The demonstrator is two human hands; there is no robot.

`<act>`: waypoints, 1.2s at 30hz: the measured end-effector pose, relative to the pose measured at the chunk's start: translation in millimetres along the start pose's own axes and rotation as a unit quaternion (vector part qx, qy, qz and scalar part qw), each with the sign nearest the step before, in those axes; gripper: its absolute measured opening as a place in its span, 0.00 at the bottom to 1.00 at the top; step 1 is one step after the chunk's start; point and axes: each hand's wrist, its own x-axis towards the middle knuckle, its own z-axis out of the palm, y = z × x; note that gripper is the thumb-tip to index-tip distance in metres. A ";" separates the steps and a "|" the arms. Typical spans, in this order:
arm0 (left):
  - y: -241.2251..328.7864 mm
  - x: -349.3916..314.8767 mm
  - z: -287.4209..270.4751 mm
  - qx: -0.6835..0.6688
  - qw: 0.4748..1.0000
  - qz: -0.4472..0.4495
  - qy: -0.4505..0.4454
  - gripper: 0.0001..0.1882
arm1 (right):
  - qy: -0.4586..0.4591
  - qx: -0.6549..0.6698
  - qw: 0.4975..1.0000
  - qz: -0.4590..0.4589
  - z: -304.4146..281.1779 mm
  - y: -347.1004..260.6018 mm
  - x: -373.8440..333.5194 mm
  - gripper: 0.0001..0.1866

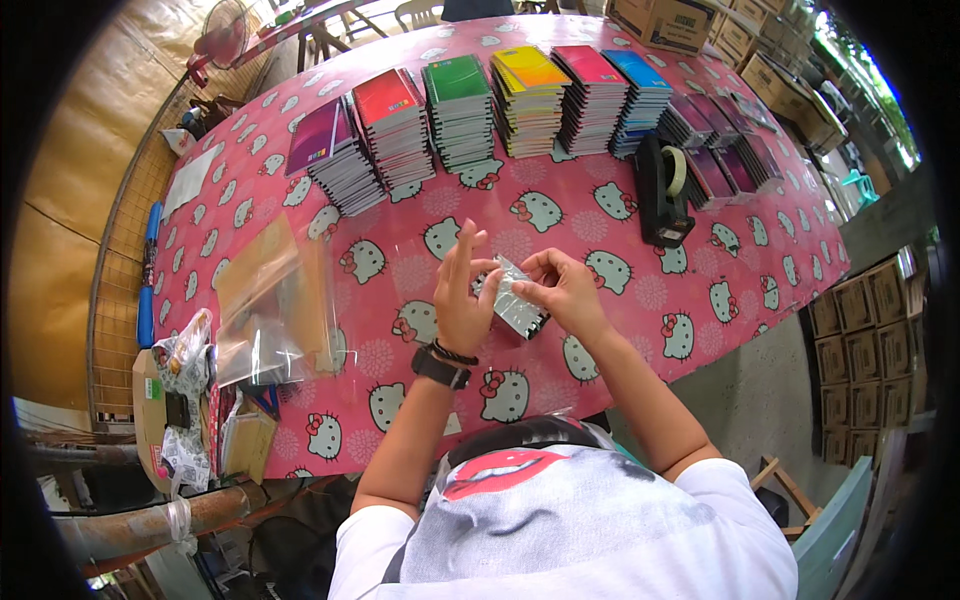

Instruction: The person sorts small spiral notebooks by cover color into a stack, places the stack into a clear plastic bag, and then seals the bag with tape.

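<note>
A small spiral-bound notebook bundle (522,312) lies on the table in front of me, pale and shiny on top, seemingly in clear plastic. At its left side is my left hand (464,298), with fingers raised and apart and the thumb against the top. The fingers of my right hand (562,288) are pinched at the bundle's upper right edge, on what looks like the plastic wrapper. A black tape dispenser (660,215) with a roll of clear tape stands farther right. Beyond my hands are stacked notebooks with purple, red, green (460,115), yellow (530,100), pink and blue covers.
Clear plastic sleeves (265,330) lie at the left. Purple wrapped packs (720,150) sit behind the dispenser. A bin of odds and ends (245,440) stands at the near left corner. Cardboard boxes (862,340) are piled on the right; a fan (222,38) is at far left.
</note>
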 end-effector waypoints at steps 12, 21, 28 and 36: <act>20.6 -40.5 -17.2 0.299 0.920 0.121 -0.221 0.35 | 0.049 0.060 0.996 -0.039 -75.4 -3.7 29.5 0.08; 21.5 -38.2 -9.2 0.274 0.929 0.126 -0.213 0.35 | 0.277 -0.104 0.949 0.108 -243.0 111.3 81.3 0.16; 19.1 -41.8 -15.7 0.285 0.927 0.112 -0.215 0.36 | 0.339 -0.146 0.929 0.009 -192.4 86.7 46.2 0.14; 23.9 -40.0 -11.4 0.274 0.928 0.110 -0.228 0.37 | -0.041 0.352 0.898 0.262 -154.6 115.6 42.4 0.07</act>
